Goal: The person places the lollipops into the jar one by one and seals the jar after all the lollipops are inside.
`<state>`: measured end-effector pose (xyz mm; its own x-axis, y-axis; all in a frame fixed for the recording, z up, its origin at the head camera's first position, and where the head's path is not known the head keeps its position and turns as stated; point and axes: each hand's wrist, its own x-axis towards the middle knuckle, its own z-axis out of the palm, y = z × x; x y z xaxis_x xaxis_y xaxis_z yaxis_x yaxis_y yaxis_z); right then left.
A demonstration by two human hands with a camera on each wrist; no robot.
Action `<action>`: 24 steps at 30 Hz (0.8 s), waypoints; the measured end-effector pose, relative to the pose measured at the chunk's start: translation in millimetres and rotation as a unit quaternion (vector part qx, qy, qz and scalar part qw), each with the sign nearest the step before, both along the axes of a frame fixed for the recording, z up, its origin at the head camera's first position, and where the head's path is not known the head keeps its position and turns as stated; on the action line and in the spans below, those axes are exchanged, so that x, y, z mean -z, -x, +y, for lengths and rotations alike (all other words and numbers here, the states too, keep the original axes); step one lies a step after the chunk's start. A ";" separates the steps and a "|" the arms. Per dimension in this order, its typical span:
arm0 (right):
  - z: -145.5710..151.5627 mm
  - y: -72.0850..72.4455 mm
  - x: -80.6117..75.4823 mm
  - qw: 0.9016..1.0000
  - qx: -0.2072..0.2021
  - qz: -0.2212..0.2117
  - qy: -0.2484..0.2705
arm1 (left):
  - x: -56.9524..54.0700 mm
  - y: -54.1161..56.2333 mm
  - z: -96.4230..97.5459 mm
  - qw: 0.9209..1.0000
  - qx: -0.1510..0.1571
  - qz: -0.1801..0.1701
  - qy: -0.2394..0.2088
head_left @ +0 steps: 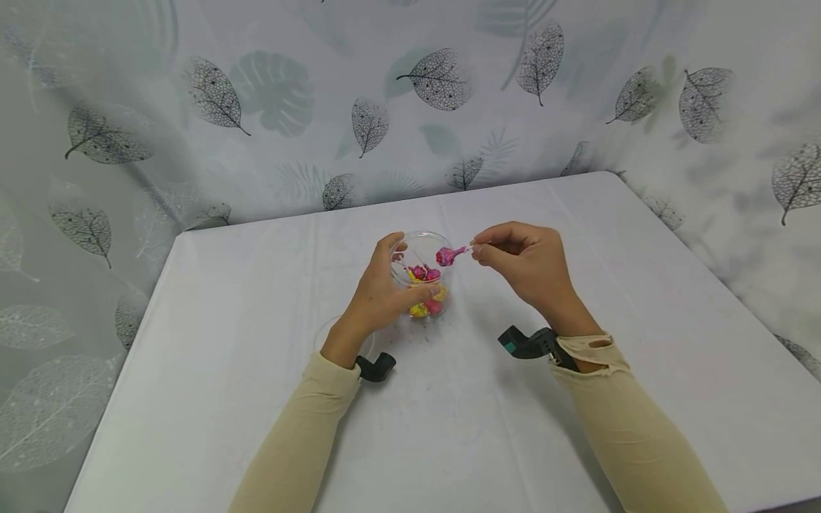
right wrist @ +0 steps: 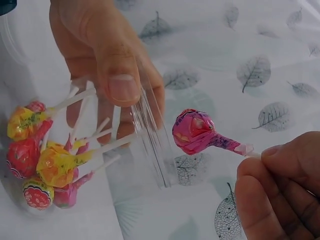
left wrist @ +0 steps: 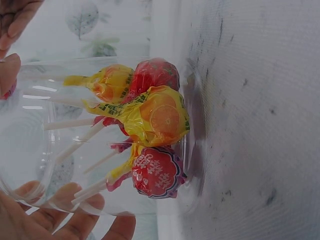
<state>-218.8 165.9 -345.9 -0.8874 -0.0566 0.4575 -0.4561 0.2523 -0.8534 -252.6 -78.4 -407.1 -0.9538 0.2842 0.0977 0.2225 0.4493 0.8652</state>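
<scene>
My left hand (head_left: 378, 293) grips a clear plastic jar (right wrist: 154, 137) around its side, thumb in front and fingers behind. The jar stands nearly upright on the table. Inside it, several wrapped lollipops lie heads down with white sticks pointing up, among them a yellow lollipop (left wrist: 162, 120) and a red lollipop (left wrist: 156, 172). My right hand (head_left: 529, 267) pinches the white stick of a pink lollipop (right wrist: 192, 131) between thumb and forefinger. That lollipop is held sideways, its head at the jar's mouth, pointing left.
A clear round lid-like disc (head_left: 326, 331) lies on the white table (head_left: 256, 399), partly hidden by my left wrist. Behind the table hangs a leaf-patterned cloth (head_left: 288, 157). Each wrist carries a black camera mount (head_left: 526, 343).
</scene>
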 end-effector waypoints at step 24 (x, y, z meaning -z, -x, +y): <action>-10.4 -1.1 8.7 0.998 -0.019 -0.037 -0.043 | 0.8 0.3 -2.3 1.000 0.016 0.016 -0.009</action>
<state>-217.7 155.5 -354.6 -0.9150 -0.1270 0.3829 -0.4033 0.3092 -0.8612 -252.9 -80.7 -407.9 -0.9405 0.3125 0.1334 0.2641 0.4251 0.8658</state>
